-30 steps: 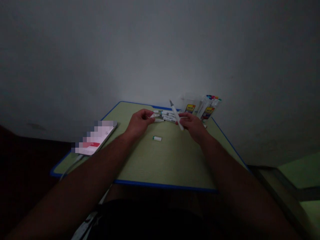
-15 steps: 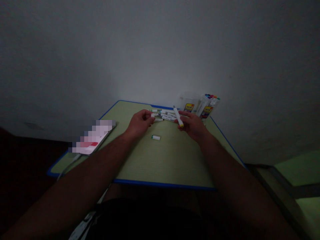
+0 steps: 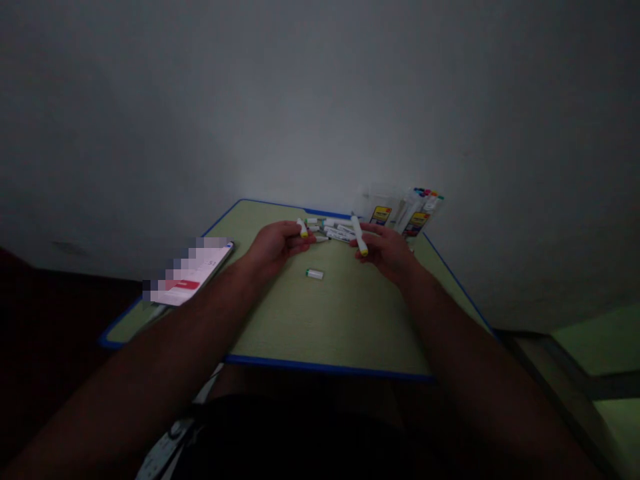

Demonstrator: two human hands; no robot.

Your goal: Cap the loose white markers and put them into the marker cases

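Note:
My left hand [image 3: 279, 248] pinches a short white marker cap [image 3: 302, 228] with a yellow end, which points down toward me. In my right hand [image 3: 386, 252] is a white marker [image 3: 359, 235], uncapped at its upper end and yellow at its lower end. Between and behind the hands lies a loose pile of white markers [image 3: 340, 231] and caps on the table. Nearer to me, a separate white cap [image 3: 315, 274] with a green end rests on the tabletop.
Two clear plastic cases stand at the back right; one case [image 3: 420, 217] holds several coloured markers, beside the other case [image 3: 383, 207]. A lit phone [image 3: 193, 283] lies at the left. The table [image 3: 320, 320] has a blue edge and meets a grey wall [image 3: 310, 100].
My left hand has turned the cap, so its yellow end now shows. The marker in my right hand is slightly more upright. The view has shifted a little.

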